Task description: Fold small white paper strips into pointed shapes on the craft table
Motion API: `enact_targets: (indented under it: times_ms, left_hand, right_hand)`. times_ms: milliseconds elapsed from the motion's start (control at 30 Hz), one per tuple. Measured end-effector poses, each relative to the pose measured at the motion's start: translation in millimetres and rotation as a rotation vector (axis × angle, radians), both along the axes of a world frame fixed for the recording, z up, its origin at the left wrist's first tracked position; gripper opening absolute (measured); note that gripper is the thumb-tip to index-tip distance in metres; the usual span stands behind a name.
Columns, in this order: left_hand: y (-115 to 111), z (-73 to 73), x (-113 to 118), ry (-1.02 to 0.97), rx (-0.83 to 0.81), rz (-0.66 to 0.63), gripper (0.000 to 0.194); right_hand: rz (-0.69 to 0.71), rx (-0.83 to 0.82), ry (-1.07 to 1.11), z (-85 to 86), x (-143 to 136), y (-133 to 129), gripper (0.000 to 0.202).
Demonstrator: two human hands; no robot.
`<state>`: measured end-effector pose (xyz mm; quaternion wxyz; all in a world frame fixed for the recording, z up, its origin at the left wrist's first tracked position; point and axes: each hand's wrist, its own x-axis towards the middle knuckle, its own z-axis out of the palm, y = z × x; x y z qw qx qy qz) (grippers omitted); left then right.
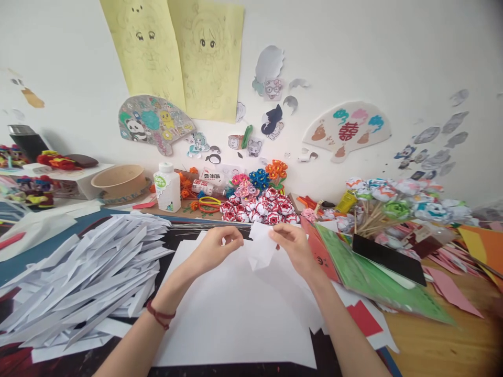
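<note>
Nearest is a loose layer of large, smooth white paper sheets (236,324), flat on the dark work surface. Right of the sheets lies a small red paper piece (365,317); left of them is a heaped pile of long, folded white paper strips (102,272), light and springy by the look of it, and likely to slide apart if pushed.

Above the far part of the sheets, the right hand (293,245) has its thumb and fingers clamped on the right edge of a small, creased white paper piece (261,243), whose lower end narrows to uneven points. The left hand (220,245) is beside its other side, apart from it, fingers curled with the thumb and forefinger tips close; whether they pinch anything thin, I cannot tell.

The small piece should weigh almost nothing and bend easily, creasing or tearing under a hard tug. A light pinch at a flat side edge would suit it, sparing the pointed end; a second pinch on the opposite edge would steady it.

Right of the sheets' far part rests a glossy green plastic-covered packet (377,277), probably slippery. Beyond the sheets are bunched red-and-white flowers (271,207), their petals probably easy to crush, and, farther left, a white plastic bottle (167,191).
</note>
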<state>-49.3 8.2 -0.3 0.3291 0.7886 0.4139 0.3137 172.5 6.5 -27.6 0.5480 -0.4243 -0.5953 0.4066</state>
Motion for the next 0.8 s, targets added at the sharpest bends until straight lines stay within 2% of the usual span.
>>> enact_targets:
  times_ms: [100, 167, 300, 400, 500, 667, 800]
  left_hand:
    - [-1.6, -2.5, 3.8, 0.001, -0.035, -0.077, 0.030]
    - [-2.8, -4.2, 6.1, 0.013, -0.035, -0.120, 0.028]
    - [-2.6, -6.2, 7.9, 0.028, 0.003, -0.088, 0.021]
    - [0.0, -6.4, 6.9, 0.057, 0.052, -0.011, 0.020]
    - [2.0, -7.6, 3.9, 0.167, 0.090, 0.033, 0.019]
    - [-2.3, -20.7, -1.7, 0.414, 0.118, -0.079, 0.015]
    - [-8.5, -36.6, -0.1, 0.453, 0.112, -0.082, 0.011]
  right_hand:
    - [0.016, -0.001, -0.006, -0.3, -6.9, -1.7, 0.020]
    - [-0.009, 0.021, 0.012, -0.8, -9.0, -1.8, 0.020]
    - [0.003, 0.010, 0.049, 1.1, -3.5, 0.6, 0.019]
    - [0.111, -0.061, -0.049, 5.1, 5.5, 0.3, 0.018]
    - [0.264, -0.147, -0.212, 6.0, 15.4, -4.2, 0.017]
    - [0.377, -0.293, -0.452, -11.9, 22.4, -12.6, 0.019]
    - [0.388, -0.243, -0.551, -28.6, 17.2, -14.7, 0.019]
